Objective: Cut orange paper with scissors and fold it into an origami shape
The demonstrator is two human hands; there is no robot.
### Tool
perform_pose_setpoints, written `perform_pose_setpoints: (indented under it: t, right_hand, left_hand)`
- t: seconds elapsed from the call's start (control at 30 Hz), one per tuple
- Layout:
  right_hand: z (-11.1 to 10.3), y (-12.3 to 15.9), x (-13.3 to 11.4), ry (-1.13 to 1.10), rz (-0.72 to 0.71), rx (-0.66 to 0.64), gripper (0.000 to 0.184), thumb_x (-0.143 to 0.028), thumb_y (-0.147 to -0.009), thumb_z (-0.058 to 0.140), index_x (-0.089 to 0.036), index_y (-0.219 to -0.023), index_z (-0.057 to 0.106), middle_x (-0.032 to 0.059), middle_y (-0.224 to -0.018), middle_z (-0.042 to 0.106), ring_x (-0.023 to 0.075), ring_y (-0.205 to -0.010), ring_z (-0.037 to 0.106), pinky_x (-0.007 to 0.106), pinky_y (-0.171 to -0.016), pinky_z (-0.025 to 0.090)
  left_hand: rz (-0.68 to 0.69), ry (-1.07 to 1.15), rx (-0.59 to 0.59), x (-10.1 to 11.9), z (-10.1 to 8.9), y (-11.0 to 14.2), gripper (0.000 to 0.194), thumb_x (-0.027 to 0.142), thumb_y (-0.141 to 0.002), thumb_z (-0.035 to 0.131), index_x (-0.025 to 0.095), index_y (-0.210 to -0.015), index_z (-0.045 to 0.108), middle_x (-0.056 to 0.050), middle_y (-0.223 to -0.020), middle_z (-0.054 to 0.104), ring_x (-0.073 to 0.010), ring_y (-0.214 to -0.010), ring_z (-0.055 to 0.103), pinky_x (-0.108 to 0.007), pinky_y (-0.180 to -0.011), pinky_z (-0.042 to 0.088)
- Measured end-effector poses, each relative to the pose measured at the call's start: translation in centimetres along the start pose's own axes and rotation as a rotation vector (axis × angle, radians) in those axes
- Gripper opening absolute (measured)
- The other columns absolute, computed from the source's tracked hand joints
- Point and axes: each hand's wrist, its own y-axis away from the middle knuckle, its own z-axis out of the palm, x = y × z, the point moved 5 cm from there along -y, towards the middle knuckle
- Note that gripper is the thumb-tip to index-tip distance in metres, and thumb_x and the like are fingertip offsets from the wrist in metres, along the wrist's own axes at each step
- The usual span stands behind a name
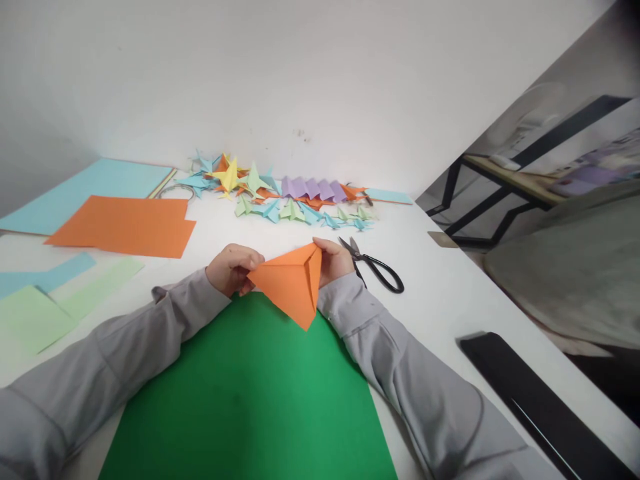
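A folded piece of orange paper (pixel 287 283) is held up between my two hands, above the far edge of a green sheet (pixel 250 393). Folded flaps show along its top and right side, and one corner points down toward me. My left hand (pixel 234 268) pinches its left corner, fingers closed. At the upper right corner, my right hand (pixel 334 260) grips the paper from behind; most of those fingers are hidden by it. Black-handled scissors (pixel 375 263) lie on the white table just right of my right hand, blades partly apart.
Folded paper stars (pixel 229 177), a purple pleated strip (pixel 313 189) and small green and blue folded pieces (pixel 291 211) line the wall. Orange sheets (pixel 125 227), a large blue sheet (pixel 85 190) and light green paper (pixel 37 317) lie left. A long black case (pixel 540 400) rests right.
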Motion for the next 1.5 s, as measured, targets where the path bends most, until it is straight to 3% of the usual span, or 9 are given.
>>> perform_pose_setpoints:
  t: [0.1,0.27,0.4,0.6,0.67,0.77,0.87,1.2,1.5]
  right_hand:
    - [0.3,0.5,0.5,-0.159,0.113,0.035,0.012,-0.021,-0.054,0.063,-0.020,-0.056,0.051,-0.0023,-0.049,0.055,0.0149,-0.053,0.056,0.029,-0.052,0.045]
    - [2.1,1.0,0.9,0.019,0.007,-0.126,0.025,-0.025,-0.048,0.074,-0.017,-0.045,0.051,-0.0053,-0.041,0.048,0.0078,-0.041,0.044,0.023,-0.044,0.035]
    - [2.6,1.0,1.6,0.209,-0.102,-0.174,0.026,-0.035,-0.055,0.074,-0.017,-0.049,0.056,-0.0045,-0.044,0.052,0.0080,-0.043,0.044,0.023,-0.046,0.033]
    - [2.8,1.3,1.4,0.322,-0.138,-0.262,0.022,-0.034,-0.057,0.072,-0.017,-0.053,0.059,-0.0038,-0.047,0.055,0.0082,-0.045,0.045,0.024,-0.048,0.033]
    - [3.5,1.9,1.2,0.424,-0.093,-0.372,0.019,-0.031,-0.056,0.070,-0.016,-0.053,0.060,-0.0040,-0.046,0.054,0.0078,-0.044,0.043,0.023,-0.047,0.031]
    - [4.6,2.9,0.9,0.624,-0.075,-0.509,0.015,-0.026,-0.057,0.069,-0.015,-0.052,0.060,-0.0047,-0.045,0.051,0.0073,-0.045,0.041,0.023,-0.048,0.030]
    - [5.1,3.3,0.7,0.657,-0.095,-0.578,0.011,-0.023,-0.058,0.064,-0.015,-0.052,0.060,-0.0044,-0.048,0.052,0.0075,-0.049,0.042,0.022,-0.050,0.031]
    - [4.2,3.1,1.1,0.586,0.030,-0.656,0.009,-0.021,-0.056,0.062,-0.013,-0.052,0.061,-0.0033,-0.044,0.054,0.0074,-0.042,0.043,0.021,-0.043,0.031]
    - [3.5,2.4,0.9,0.548,0.004,-0.685,0.011,-0.023,-0.056,0.063,-0.013,-0.053,0.065,-0.0008,-0.044,0.056,0.0081,-0.041,0.045,0.020,-0.041,0.028]
  left_hand:
    - [-0.033,0.034,0.009,0.1,-0.2,-0.1,0.017,0.024,-0.050,0.048,0.012,-0.037,0.049,0.000,-0.038,0.044,-0.0099,-0.027,0.039,-0.022,-0.026,0.023]
    - [-0.131,-0.141,0.152,-0.7,-0.3,-0.1,0.025,0.033,-0.063,0.058,0.011,-0.049,0.058,0.000,-0.040,0.048,-0.0078,-0.036,0.042,-0.019,-0.034,0.025]
    - [-0.137,-0.420,0.071,-1.0,0.7,0.0,0.025,0.032,-0.057,0.070,0.011,-0.049,0.058,0.003,-0.041,0.047,-0.0057,-0.039,0.039,-0.019,-0.038,0.026]
    - [-0.311,-0.397,-0.127,-1.5,0.8,0.1,0.019,0.031,-0.055,0.072,0.013,-0.056,0.065,0.001,-0.050,0.057,-0.0088,-0.044,0.047,-0.021,-0.041,0.032]
    - [-0.353,-0.441,-0.224,-1.5,0.9,0.2,0.021,0.030,-0.058,0.070,0.012,-0.052,0.061,0.002,-0.045,0.051,-0.0066,-0.040,0.040,-0.020,-0.039,0.027]
    - [-0.294,-0.545,-0.309,-1.2,1.2,0.2,0.039,0.031,-0.060,0.069,0.013,-0.037,0.043,0.006,-0.035,0.031,-0.0025,-0.035,0.024,-0.020,-0.036,0.014]
    - [-0.275,-0.562,-0.310,-1.1,1.6,0.2,0.046,0.029,-0.059,0.068,0.015,-0.034,0.034,0.008,-0.034,0.024,-0.0017,-0.035,0.020,-0.020,-0.036,0.010]
    - [-0.485,-0.383,-0.272,-1.0,1.7,1.2,0.010,0.017,-0.055,0.064,0.012,-0.047,0.064,0.000,-0.040,0.054,-0.0089,-0.035,0.043,-0.020,-0.034,0.027]
    - [-0.511,-0.364,-0.303,-0.7,1.3,1.2,0.013,0.016,-0.056,0.064,0.011,-0.043,0.062,0.000,-0.036,0.052,-0.0078,-0.030,0.040,-0.020,-0.033,0.029]
